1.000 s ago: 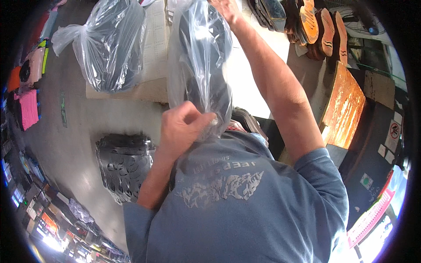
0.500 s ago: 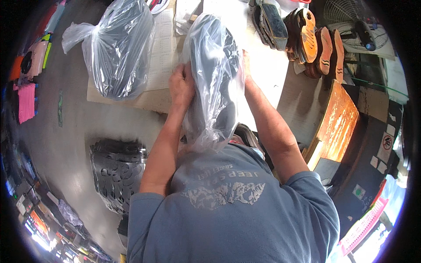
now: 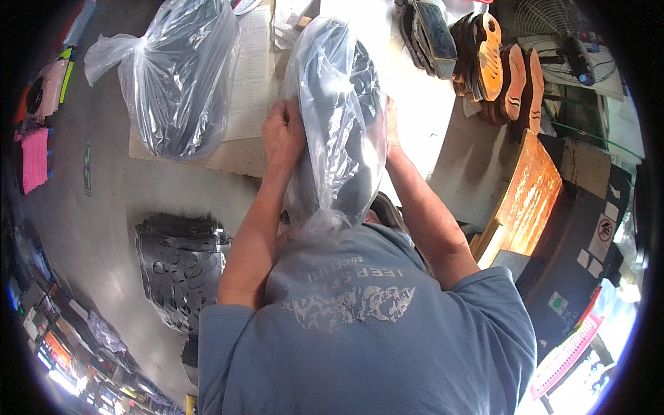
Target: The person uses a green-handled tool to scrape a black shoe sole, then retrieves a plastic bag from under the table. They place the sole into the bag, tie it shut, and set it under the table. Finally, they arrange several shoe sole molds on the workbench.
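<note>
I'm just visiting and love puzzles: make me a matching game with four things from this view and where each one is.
Things:
1. Bag by the shirt
2. Knotted bag
3. Fan
4. Stack of sheets

Places:
A. Upper right of the view
B. Left of the left arm, black in colour
C. Between the left hand and the right hand
D. Upper left of the view

Pairs: 1-C, 2-D, 3-A, 4-B
</note>
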{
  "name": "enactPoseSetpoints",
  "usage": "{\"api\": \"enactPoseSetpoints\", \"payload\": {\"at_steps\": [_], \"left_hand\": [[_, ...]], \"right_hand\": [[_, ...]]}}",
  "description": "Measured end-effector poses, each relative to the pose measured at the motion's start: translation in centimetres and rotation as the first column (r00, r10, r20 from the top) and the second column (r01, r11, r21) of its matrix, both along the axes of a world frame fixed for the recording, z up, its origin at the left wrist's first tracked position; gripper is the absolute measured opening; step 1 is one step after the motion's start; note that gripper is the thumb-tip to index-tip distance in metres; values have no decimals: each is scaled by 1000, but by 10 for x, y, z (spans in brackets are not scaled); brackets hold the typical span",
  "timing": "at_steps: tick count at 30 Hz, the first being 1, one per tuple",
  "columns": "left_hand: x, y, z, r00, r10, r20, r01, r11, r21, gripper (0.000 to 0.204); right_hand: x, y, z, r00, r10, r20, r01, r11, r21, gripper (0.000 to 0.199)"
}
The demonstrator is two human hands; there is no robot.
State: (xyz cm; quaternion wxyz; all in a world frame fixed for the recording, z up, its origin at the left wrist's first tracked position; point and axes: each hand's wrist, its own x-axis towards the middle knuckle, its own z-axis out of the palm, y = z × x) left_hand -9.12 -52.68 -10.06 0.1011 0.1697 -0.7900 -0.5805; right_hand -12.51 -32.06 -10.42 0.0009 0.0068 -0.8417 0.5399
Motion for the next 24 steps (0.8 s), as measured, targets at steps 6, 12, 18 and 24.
{"api": "enactPoseSetpoints", "payload": {"at_steps": [6, 12, 18, 24], "left_hand": [[0, -1, -10, 999, 22, -27, -23, 999, -43, 36], [6, -6, -19, 998, -26, 52, 23, 998, 56, 37], [-2, -5, -26, 975, -66, 211, 72, 997, -20, 39], [19, -8, -17, 995, 45, 84, -48, 998, 35, 38]], "right_hand": [[-11, 16, -49, 996, 15, 92, -35, 975, 222, 29], [2, 15, -109, 953, 23, 303, 64, 959, -277, 31], [-10, 11, -105, 952, 38, 303, 4, 991, -135, 33], [8, 25, -81, 949, 47, 312, -14, 994, -108, 35]]}}
